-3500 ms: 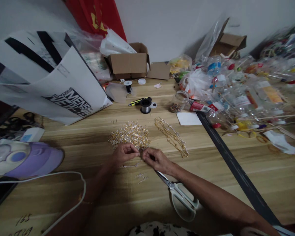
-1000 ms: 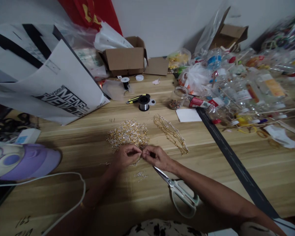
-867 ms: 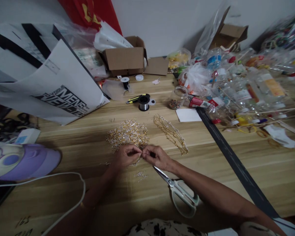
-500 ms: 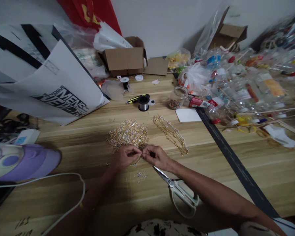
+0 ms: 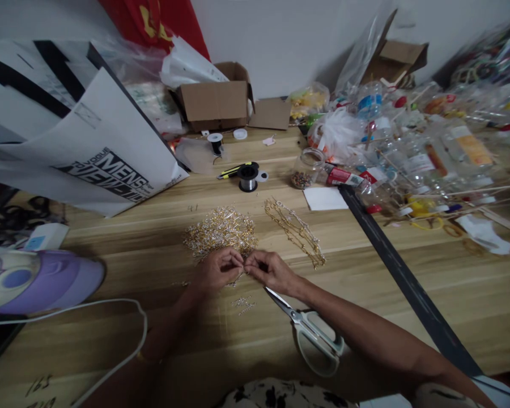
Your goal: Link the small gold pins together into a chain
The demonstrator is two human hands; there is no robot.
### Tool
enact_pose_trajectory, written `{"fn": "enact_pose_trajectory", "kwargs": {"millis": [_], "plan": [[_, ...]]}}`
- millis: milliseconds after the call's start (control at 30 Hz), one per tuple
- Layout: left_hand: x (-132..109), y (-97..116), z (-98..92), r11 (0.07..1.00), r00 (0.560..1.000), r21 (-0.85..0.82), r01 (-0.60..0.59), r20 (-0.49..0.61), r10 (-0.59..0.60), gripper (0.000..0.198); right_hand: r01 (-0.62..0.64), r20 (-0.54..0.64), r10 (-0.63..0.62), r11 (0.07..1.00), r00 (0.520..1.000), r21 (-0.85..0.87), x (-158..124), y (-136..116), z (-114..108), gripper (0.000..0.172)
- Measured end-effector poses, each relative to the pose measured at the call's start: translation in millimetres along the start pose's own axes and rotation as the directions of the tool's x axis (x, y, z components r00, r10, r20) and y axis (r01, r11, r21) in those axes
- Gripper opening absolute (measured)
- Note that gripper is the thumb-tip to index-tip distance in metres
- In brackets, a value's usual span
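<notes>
My left hand (image 5: 221, 268) and my right hand (image 5: 270, 268) meet fingertip to fingertip over the table, both closed in a pinch. A bit of silver chain (image 5: 237, 281) hangs just below the left fingers; the piece between the fingertips is too small to make out. Right behind the hands lies a heap of gold and silver chains (image 5: 223, 229). A few loose short silver chain pieces (image 5: 244, 306) rest in front of them. Longer gold and silver chains (image 5: 295, 232) are laid out to the right. Scissors (image 5: 308, 328) with pale handles lie under my right forearm.
A wire spool (image 5: 248, 177), a yellow-black cutter knife (image 5: 232, 170) and a bead jar (image 5: 306, 169) stand farther back. Plastic bottles (image 5: 416, 158) crowd the right. At left are a big paper bag (image 5: 123, 153), a purple device (image 5: 68, 280) and a white cable (image 5: 141, 311).
Both hands stay pinched together at nearly the same spot, with a very slight shift of the fingers. Nothing else on the table has visibly moved.
</notes>
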State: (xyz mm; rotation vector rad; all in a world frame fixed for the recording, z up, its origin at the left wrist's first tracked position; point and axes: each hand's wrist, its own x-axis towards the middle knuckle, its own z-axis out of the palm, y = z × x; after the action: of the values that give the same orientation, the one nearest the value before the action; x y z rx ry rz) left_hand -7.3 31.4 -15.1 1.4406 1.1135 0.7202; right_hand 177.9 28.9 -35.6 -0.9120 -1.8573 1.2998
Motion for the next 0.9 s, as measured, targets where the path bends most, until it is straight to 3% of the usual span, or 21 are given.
{"fn": "enact_pose_trajectory", "kwargs": {"millis": [433,700,900], "plan": [[-3.2,5.6,4.2,0.989,0.998,0.131,-0.066,0.023,0.063,0.004,-0.011,0.016,0.011,1.0,1.0,-0.007,-0.4,-0.1,0.2,0.006],[-5.4,10.1,6.3,0.945,0.993,0.304,-0.119,0.025,0.117,0.005,0.004,0.001,-0.004,1.0,1.0,-0.016,-0.2,-0.8,1.0,0.007],[-5.5,10.5,7.1,0.949,0.992,0.292,-0.123,0.022,0.122,0.006,0.007,0.003,-0.007,1.0,1.0,-0.019,-0.7,1.5,1.6,0.007]]}}
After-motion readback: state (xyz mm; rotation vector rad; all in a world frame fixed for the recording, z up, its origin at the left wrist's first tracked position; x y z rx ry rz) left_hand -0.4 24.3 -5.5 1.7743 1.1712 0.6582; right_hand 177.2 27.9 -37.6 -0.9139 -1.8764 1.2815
